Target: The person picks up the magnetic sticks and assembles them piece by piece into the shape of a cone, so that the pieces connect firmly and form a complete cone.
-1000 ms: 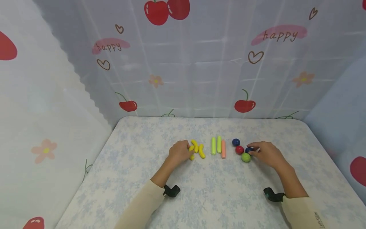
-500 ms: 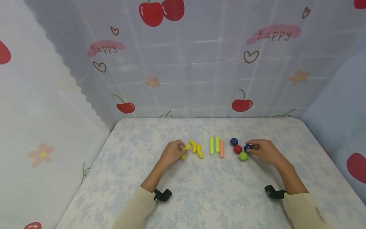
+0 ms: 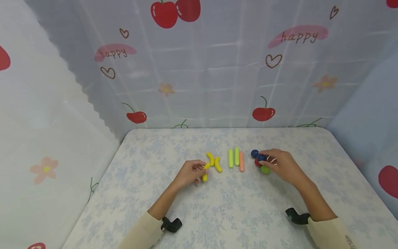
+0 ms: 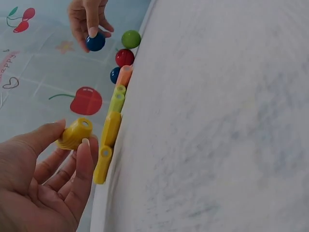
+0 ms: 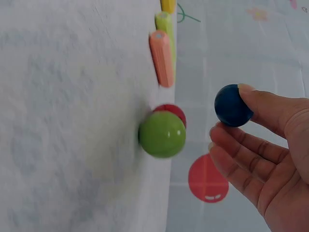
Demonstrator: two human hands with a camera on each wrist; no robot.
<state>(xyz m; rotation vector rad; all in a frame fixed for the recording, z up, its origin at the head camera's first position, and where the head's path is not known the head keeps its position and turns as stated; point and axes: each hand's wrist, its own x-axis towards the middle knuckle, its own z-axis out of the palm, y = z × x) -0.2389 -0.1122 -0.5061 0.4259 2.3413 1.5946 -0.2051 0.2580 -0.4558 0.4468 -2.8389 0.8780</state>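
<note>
My left hand [image 3: 188, 174] pinches a yellow banana-shaped piece [image 3: 204, 177] between thumb and fingers; the left wrist view shows that piece [image 4: 76, 134] above the table. Two more yellow pieces [image 3: 218, 164] lie just to its right. My right hand [image 3: 284, 166] pinches a dark blue ball [image 3: 261, 157], which the right wrist view shows raised [image 5: 232, 105] off the table. Below and around it are a green ball [image 3: 265, 169], a red ball [image 3: 257, 163], partly hidden, and another blue ball [image 3: 254, 153].
Between the hands, two light green sticks [image 3: 230, 159] and an orange stick [image 3: 242, 162] lie side by side. The patterned table [image 3: 217, 214] ends at a curtain [image 3: 199, 83] printed with cherries behind it.
My left hand has lifted a yellow piece away from the other two, leftward and nearer the body. My right hand has raised the blue ball and shifted it left, over the red one.
</note>
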